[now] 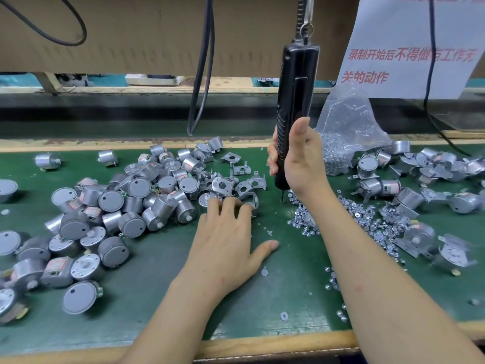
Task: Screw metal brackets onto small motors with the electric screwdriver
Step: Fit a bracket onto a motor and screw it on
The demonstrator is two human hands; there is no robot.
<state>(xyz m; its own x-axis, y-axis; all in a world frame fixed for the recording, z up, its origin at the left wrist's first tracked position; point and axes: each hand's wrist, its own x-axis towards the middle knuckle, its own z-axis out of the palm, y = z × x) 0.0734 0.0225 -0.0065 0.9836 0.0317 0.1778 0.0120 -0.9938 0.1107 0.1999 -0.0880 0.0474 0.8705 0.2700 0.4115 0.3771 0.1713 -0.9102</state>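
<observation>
From the head camera, the right hand (296, 164) has its fingers wrapped round the upright electric screwdriver (298, 82), whose bit points down at the edge of the screws (309, 219). The left hand (225, 243) lies palm down on the green table (162, 298), holding nothing. Its nearly straight fingers (227, 206) touch the loose metal brackets (225, 185), and the small motors (126, 198) are heaped just to its left.

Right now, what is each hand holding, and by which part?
The right hand grips the electric screwdriver around its lower body. The left hand touches the brackets with its fingertips; whether it holds one cannot be told.
</observation>
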